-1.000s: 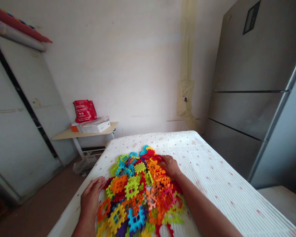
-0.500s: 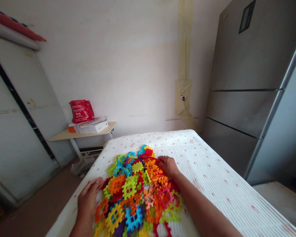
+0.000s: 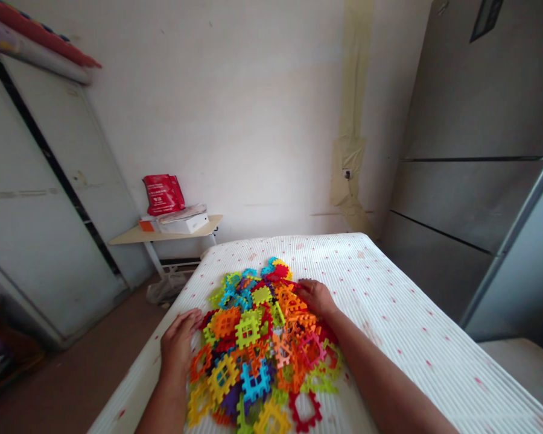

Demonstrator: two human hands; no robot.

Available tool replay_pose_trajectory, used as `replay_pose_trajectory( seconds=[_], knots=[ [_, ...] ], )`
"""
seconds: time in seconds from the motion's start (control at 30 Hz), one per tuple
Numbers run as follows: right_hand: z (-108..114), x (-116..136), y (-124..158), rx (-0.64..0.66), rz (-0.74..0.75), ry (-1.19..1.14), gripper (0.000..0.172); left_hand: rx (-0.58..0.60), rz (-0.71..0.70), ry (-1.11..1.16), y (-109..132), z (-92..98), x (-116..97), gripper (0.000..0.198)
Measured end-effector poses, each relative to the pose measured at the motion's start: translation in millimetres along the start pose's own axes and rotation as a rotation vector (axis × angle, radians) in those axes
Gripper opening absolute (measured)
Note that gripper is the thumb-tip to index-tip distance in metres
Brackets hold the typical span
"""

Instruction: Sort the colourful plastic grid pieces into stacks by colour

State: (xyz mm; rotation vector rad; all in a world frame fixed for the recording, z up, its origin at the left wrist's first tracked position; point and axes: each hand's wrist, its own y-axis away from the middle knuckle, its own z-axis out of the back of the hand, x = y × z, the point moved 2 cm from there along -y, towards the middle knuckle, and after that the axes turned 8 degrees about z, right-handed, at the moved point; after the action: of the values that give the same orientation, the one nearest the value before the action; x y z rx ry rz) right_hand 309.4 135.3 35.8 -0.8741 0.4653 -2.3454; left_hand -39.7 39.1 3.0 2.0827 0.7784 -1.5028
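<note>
A heap of brightly coloured plastic interlocking pieces (image 3: 248,328) lies on the white spotted cloth (image 3: 389,307). Along its left edge rests my left hand (image 3: 177,342), fingers stretched forward and slightly bent, holding nothing that I can see. My right hand (image 3: 317,298) lies against the upper right side of the heap, fingers reaching over red and orange pieces. It looks open, though its fingertips are partly hidden among them. Nearer the front are a blue square piece (image 3: 256,390), a yellow one (image 3: 223,377) and a red ring-like piece (image 3: 315,405).
A small table (image 3: 131,235) by the wall bears a red bag (image 3: 161,194) and a white box (image 3: 187,225). To the right stands a grey refrigerator (image 3: 452,199), to the left a pale cabinet (image 3: 36,223). A taped socket (image 3: 347,173) is on the wall.
The view has turned slightly left, so everything sits further right in the picture. Both hands keep about the same places beside the heap, and the pieces look unmoved.
</note>
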Motion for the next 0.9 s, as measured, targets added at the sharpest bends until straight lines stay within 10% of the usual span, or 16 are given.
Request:
replay_pose_trajectory(
  seconds=[0.9],
  knots=[
    [-1.2,10.3,-1.1,0.069,-0.068,-0.475,0.032,0.124,-0.032,-0.175,21.3,-17.7,-10.3,0.033]
  ],
)
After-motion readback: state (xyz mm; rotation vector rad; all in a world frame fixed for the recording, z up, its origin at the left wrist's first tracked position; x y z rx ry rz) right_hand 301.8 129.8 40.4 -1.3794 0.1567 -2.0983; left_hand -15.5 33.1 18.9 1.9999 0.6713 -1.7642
